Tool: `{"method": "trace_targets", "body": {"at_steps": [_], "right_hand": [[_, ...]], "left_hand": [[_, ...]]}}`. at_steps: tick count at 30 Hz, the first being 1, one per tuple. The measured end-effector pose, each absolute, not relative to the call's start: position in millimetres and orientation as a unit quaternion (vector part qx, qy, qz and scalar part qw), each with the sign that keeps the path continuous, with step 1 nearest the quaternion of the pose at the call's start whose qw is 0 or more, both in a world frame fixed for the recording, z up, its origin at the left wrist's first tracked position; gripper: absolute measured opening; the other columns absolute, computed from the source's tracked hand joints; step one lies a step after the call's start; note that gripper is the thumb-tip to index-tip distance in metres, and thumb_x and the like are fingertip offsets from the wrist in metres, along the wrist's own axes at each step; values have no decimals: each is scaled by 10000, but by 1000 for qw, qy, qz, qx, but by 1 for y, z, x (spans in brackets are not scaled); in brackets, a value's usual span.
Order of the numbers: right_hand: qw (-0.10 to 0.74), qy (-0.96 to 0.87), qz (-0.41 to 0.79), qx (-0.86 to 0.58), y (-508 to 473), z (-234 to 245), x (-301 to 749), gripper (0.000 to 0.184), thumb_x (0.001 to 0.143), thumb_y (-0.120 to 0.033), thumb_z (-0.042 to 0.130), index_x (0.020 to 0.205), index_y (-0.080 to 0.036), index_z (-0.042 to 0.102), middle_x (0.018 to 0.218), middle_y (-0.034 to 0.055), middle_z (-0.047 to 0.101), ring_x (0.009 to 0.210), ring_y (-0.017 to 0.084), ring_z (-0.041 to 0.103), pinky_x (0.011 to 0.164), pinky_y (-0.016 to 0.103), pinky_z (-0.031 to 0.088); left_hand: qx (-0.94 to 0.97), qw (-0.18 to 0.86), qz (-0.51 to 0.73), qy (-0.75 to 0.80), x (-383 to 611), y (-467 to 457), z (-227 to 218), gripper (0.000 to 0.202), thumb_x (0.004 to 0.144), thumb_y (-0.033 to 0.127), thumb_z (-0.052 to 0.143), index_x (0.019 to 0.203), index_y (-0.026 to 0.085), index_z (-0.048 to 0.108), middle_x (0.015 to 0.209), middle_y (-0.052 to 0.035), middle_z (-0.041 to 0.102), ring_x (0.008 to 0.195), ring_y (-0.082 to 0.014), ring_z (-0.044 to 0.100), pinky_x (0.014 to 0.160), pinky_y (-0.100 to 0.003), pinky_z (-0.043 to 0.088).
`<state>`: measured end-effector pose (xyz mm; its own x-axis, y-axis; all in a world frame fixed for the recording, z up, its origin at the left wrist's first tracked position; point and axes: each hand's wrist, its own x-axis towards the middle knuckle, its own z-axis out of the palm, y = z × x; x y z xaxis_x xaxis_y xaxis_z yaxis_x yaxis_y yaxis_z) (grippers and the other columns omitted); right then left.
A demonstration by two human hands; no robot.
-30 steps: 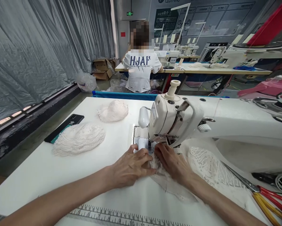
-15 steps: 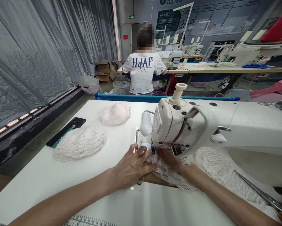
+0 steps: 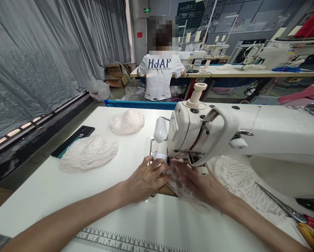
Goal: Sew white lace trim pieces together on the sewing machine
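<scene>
A strip of white lace fabric (image 3: 182, 190) lies at the needle end of the white sewing machine (image 3: 188, 129). My left hand (image 3: 148, 178) is left of the presser foot, fingers bent and close together, with thumb and fingertips pinching the lace edge against the machine bed. Under the machine head, my right hand (image 3: 199, 180) has its fingers closed on the lace; they are slightly blurred and partly hidden by the head. More white lace (image 3: 235, 178) is bunched under the machine arm, beside scissors (image 3: 283, 204) with red and orange handles.
On the left of the white table (image 3: 130, 157) lie a stack of lace pieces (image 3: 90, 154), a pale pink fabric cup (image 3: 128, 121) and a dark phone-like item (image 3: 85, 131). A clear ruler (image 3: 115, 241) is at the front edge. Ahead, a person (image 3: 159, 73) sits at another table.
My right hand has drawn back slightly and turned, showing more of its back, with the lace bunched along. My left hand stays beside the presser foot. The view has tipped down a little.
</scene>
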<state>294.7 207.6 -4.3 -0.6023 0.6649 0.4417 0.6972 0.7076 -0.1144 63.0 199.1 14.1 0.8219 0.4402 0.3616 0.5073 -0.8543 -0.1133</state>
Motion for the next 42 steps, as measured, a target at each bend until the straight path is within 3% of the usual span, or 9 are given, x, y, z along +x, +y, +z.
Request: {"method": "trace_targets", "body": {"at_steps": [2,5,9,12,15,21,28,32,42], "right_hand": [[182,-914,-20,-361,187,8,296,418,906,-485,437,1233,-236,516,1141,119,592,830,223,579,648,351,431],[197,-918,-23,-342,165,17,292,542,816,-619,486,1114,-177,590,1138,139,597,873,257,554,670,381,410],[266,-914,-36,-304,158,13,281,303,905,-415,481,876,-147,619,1043,114,651,958,264,547,774,412,388],[283,-914,-36,-287,160,6,277,148,903,-148,466,887,-136,613,948,84,673,845,198,581,768,377,416],[281,-916,-46,-284,161,1,279,205,876,-56,438,954,-135,611,995,96,669,814,183,589,740,362,446],[281,-914,-60,-287,161,4,281,268,885,-74,427,1099,-122,580,1017,111,676,880,202,607,727,353,446],[274,-924,-39,-265,160,5,281,260,908,-53,376,948,-129,621,1101,105,657,1046,224,557,845,393,407],[244,-937,-17,-250,160,4,282,220,880,-50,414,905,-131,616,1140,127,632,995,229,572,807,385,454],[255,-929,-17,-268,162,5,281,235,888,-187,501,1096,-133,595,1075,118,663,915,213,610,743,356,495]], "left_hand": [[-952,102,-179,-227,65,199,13,244,882,55,431,1085,134,540,1125,-89,571,1133,-199,436,912,-376,301],[-954,97,-197,-206,67,199,12,182,897,87,442,1036,118,555,1036,-67,613,1057,-168,502,945,-356,314],[-950,95,-220,-199,68,201,8,142,898,80,439,939,118,570,928,-42,641,929,-129,562,935,-338,346],[-944,98,-242,-201,67,202,5,169,891,46,419,886,122,570,895,-32,650,885,-113,575,908,-323,369],[-939,89,-264,-201,66,201,4,187,890,30,405,880,122,567,905,-32,655,848,-100,583,896,-316,379],[-937,72,-273,-205,66,200,3,185,887,20,411,845,124,558,982,-44,656,901,-105,585,887,-317,385],[-931,80,-292,-205,66,197,5,181,876,19,438,805,131,561,919,-23,679,994,-131,573,883,-317,373],[-928,70,-296,-213,67,197,6,190,877,11,427,792,135,543,892,-11,679,928,-116,588,851,-307,374],[-926,71,-297,-222,67,196,4,180,873,18,425,761,139,499,848,5,659,867,-101,579,816,-285,375]]}}
